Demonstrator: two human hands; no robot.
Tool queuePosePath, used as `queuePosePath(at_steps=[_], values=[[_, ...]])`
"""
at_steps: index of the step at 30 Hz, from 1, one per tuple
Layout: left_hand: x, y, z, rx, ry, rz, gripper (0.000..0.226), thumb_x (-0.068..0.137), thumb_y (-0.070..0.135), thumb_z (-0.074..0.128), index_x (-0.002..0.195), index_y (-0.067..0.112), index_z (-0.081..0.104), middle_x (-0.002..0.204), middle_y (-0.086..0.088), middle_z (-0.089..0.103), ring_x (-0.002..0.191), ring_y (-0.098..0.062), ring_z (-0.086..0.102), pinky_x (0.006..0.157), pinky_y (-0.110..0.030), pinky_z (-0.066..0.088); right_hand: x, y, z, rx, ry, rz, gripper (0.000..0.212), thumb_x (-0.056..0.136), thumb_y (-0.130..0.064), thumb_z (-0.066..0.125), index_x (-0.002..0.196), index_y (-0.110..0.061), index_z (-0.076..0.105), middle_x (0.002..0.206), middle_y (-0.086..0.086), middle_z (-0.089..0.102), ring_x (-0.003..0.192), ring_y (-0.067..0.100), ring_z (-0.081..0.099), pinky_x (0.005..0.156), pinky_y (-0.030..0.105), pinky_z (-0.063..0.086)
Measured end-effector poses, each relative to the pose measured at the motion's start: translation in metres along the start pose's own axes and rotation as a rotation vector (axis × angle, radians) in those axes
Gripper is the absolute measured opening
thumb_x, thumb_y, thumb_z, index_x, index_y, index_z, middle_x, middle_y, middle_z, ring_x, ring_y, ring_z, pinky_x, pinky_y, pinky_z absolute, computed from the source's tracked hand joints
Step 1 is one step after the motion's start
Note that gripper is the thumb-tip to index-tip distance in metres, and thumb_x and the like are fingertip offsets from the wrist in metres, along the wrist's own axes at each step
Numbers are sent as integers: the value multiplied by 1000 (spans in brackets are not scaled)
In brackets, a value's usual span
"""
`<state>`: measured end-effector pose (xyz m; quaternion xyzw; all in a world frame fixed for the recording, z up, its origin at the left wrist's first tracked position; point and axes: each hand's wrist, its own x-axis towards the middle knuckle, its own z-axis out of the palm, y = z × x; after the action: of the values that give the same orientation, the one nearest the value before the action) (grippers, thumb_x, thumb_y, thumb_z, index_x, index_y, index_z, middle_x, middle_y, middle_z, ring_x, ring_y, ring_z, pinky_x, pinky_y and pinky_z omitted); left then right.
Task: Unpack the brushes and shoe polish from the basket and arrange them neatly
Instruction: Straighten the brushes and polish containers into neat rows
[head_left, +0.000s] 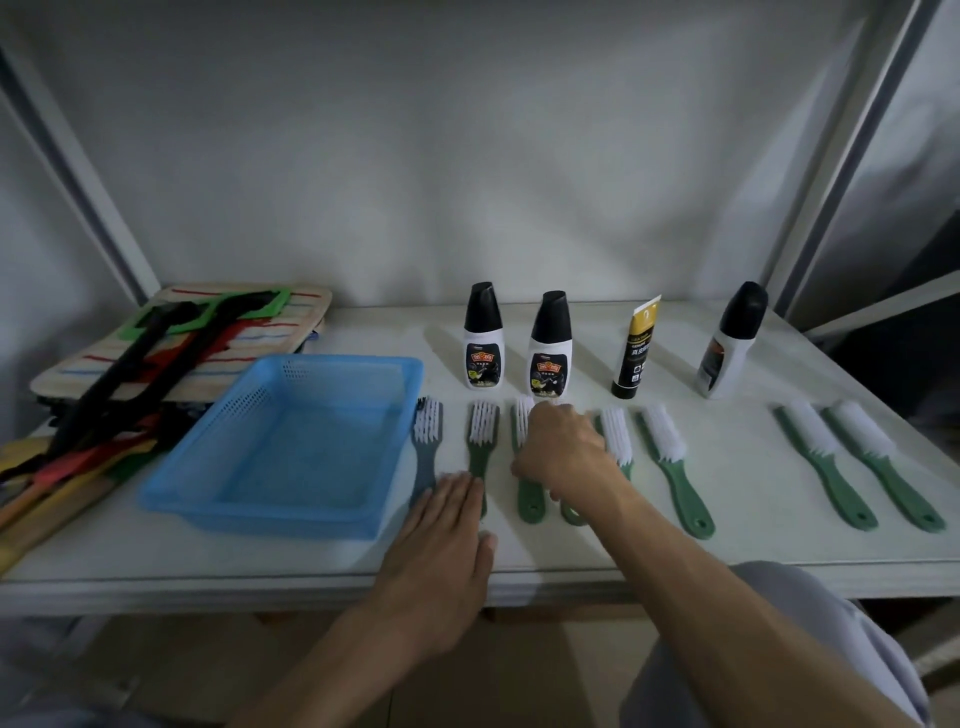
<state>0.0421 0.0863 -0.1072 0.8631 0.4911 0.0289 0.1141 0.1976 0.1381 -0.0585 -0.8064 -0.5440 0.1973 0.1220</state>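
- A white shelf board (597, 551) carries everything.
- Blue plastic basket (283, 499) at left, with nothing in it.
- Three polish bottles (484, 343), (549, 351), (730, 345) and a tube (635, 349) stand behind.
- Green-handled brushes (675, 467) lie in a front row.
- Striped mat (218, 332) and long-handled tools (78, 467) at far left.

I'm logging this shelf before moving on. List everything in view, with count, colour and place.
Perforated plastic basket: one, blue, empty, left of centre.
Plastic-handled brushes with white bristles: eight in a front row; leftmost grey, the rest green, e.g. far right; one mostly hidden under the right hand.
Shoe polish bottles with black caps: three, white, back row.
Shoe polish tube: one, black and gold, standing cap down between bottles.
Striped fabric pile with black, red and green straps: far left.
White shelf: under everything.
Left hand: flat on leftmost handles.
Right hand: over middle brushes.
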Motion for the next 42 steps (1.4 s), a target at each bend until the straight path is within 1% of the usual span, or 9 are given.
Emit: queuePosePath(at_steps=[3, 6, 12, 17, 23, 28, 34, 39, 42], values=[[0, 2, 0, 5, -40, 8, 58, 106, 34, 13, 155, 13, -7, 163, -2, -14, 148, -10, -14, 115, -24, -15, 2, 0, 3, 75, -66, 13, 4, 86, -5, 58, 84, -5, 55, 79, 7, 56, 82, 25, 66, 65, 30, 58], [0, 3, 0, -3, -48, 27, 57, 106, 34, 12, 155, 13, -7, 163, -2, -15, 148, -9, -14, 113, -21, -16, 5, 3, 1, 171, -118, 57, 16, 83, -7, 58, 68, -6, 50, 64, 7, 56, 51, 16, 58, 42, 23, 46], [4, 14, 0, -23, -63, 61, 56, 106, 32, 12, 155, 13, -6, 163, -2, -14, 148, -10, -15, 111, -20, -17, 2, 12, -11, 345, -255, 52, 15, 83, -2, 62, 68, -1, 60, 52, 8, 59, 36, 14, 48, 39, 23, 43], [9, 25, 7, 7, -84, 72, 57, 105, 35, 10, 155, 12, -8, 162, -3, -16, 148, -13, -16, 118, -26, -11, 0, 44, -45, 430, -93, 93, 22, 82, -9, 70, 67, 1, 59, 38, 5, 56, 26, 12, 44, 34, 19, 40], [11, 30, 1, 16, -138, 45, 60, 104, 40, 8, 155, 14, -8, 162, -1, -16, 148, -11, -15, 116, -25, -13, 3, 132, -93, 242, 124, 270, 29, 84, -22, 73, 91, 1, 56, 63, 11, 63, 39, 15, 53, 37, 22, 42], [9, 38, -3, 70, -145, 15, 61, 104, 41, 10, 155, 12, -6, 163, -2, -13, 149, -12, -12, 116, -26, -11, 1, 179, -96, 121, 99, 410, 31, 84, -17, 71, 94, 2, 48, 64, 15, 63, 42, 19, 52, 39, 25, 45], [14, 57, -3, 36, 19, 138, 60, 104, 37, 22, 157, 13, 5, 164, -2, -1, 150, -12, -4, 111, -21, -16, -1, 199, -91, 57, 129, 424, 52, 83, -19, 70, 125, -3, 44, 83, 14, 65, 49, 17, 59, 38, 25, 45], [26, 84, 6, 10, 18, 381, 60, 104, 41, 22, 157, 20, 2, 164, 6, -2, 149, -6, -7, 112, -20, -17, -14, 180, -83, -162, 279, 308, 29, 85, -17, 64, 111, -6, 55, 108, 13, 61, 98, 31, 63, 76, 38, 52], [39, 94, 14, 20, 40, 409, 61, 104, 42, 23, 157, 18, 4, 164, 3, 2, 150, -8, -1, 113, -20, -12, -23, 147, -60, -31, 192, 222, 26, 92, -34, 57, 97, -9, 53, 101, 11, 59, 92, 29, 60, 73, 37, 51]])
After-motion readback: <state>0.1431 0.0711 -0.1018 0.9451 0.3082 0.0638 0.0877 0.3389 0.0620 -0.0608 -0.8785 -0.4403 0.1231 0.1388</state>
